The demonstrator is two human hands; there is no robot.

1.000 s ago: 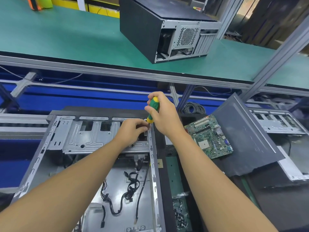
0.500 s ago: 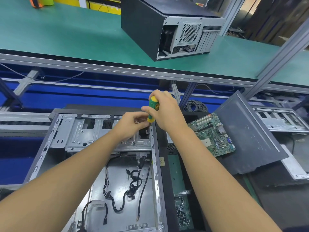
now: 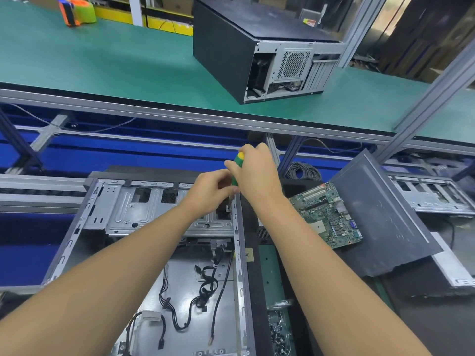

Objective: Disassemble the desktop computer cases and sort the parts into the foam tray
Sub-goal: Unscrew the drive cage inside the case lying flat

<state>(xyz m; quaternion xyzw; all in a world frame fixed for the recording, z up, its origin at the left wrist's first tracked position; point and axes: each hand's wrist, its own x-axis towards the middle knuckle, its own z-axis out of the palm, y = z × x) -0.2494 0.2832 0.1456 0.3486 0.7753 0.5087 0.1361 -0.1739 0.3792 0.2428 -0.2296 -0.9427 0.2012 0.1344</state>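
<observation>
At the far right corner of the open case point(image 3: 239, 265), the right grip point(image 3: 257, 173) is clamped round the screwdriver point(image 3: 237, 163) handle, upright over the drive cage point(image 3: 154, 209); the left grip point(image 3: 208, 194) pinches its shaft, likely steadying the tip. A motherboard point(image 3: 326, 214) lies alongside.

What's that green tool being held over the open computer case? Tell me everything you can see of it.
The screwdriver has a green handle with a yellow cap, plastic by its look. It stands nearly upright, tip down at the right rail of the case. The right hand grips the handle; the left hand curls round its lower end, hiding the shaft.
</observation>
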